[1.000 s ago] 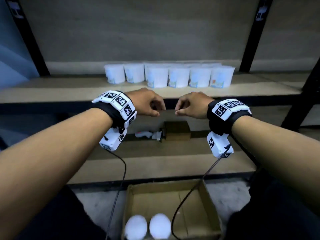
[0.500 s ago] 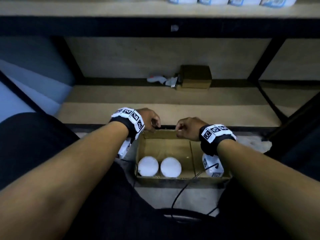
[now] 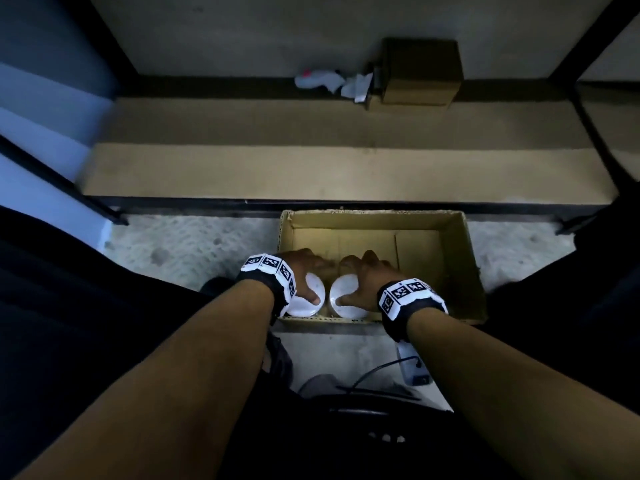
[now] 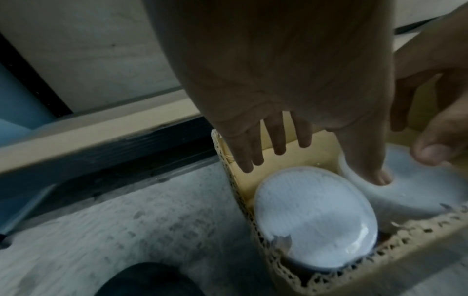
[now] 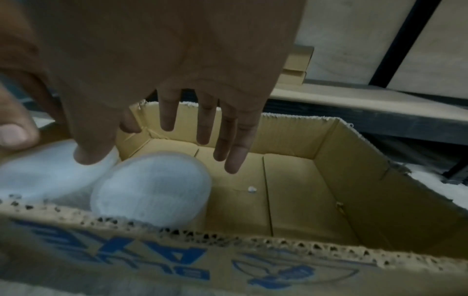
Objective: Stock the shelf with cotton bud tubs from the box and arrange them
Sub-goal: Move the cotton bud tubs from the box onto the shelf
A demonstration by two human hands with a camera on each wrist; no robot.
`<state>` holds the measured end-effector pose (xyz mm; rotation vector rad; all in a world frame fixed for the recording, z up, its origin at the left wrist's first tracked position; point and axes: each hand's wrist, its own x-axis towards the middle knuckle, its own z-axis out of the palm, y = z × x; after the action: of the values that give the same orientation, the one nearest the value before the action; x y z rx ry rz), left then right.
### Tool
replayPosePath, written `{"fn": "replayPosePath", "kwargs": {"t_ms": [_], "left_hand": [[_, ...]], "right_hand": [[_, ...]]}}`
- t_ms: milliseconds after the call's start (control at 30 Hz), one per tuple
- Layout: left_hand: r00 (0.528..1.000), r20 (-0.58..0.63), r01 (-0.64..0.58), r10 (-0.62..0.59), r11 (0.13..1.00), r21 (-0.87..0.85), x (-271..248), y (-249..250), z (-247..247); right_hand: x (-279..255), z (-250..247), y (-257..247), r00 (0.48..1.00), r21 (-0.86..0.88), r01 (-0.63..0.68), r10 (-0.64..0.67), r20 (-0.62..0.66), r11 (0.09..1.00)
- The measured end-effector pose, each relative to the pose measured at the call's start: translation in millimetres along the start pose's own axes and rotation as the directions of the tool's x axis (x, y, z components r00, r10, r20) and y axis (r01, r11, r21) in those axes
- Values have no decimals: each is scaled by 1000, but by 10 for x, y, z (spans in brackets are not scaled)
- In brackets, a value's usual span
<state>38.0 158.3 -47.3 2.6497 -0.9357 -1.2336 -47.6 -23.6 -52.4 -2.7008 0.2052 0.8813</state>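
An open cardboard box stands on the floor in front of the lowest shelf. Two white cotton bud tubs stand side by side at its near left end. My left hand hovers over the left tub with its fingers spread and straight. In the left wrist view the left hand has its thumb down between the left tub and the right tub. My right hand is spread over the right tub. In the right wrist view the right hand holds straight fingers above that tub. Neither hand grips a tub.
The lowest shelf board lies just beyond the box, with a small brown carton and crumpled white wrapping at its back. Black shelf posts rise left and right. Cables and a white device hang below my right wrist. The box's right half holds nothing.
Both hands have dropped from the box's far rim down onto the two tubs, and their curled fingers have spread out. The view has tilted down, so the upper shelf with tubs is gone.
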Motion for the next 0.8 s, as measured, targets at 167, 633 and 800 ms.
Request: {"fn": "replayPosePath", "kwargs": {"t_ms": [167, 633, 800], "left_hand": [[995, -34, 89, -89, 996, 0, 74, 128, 127], [993, -46, 113, -110, 991, 70, 288, 74, 244], [988, -123, 100, -94, 994, 36, 351, 45, 230]], "right_hand": [[65, 103, 4, 1000, -14, -20, 20, 5, 1000], [114, 341, -95, 990, 52, -44, 51, -130, 998], [167, 276, -28, 990, 133, -77, 92, -103, 988]]}}
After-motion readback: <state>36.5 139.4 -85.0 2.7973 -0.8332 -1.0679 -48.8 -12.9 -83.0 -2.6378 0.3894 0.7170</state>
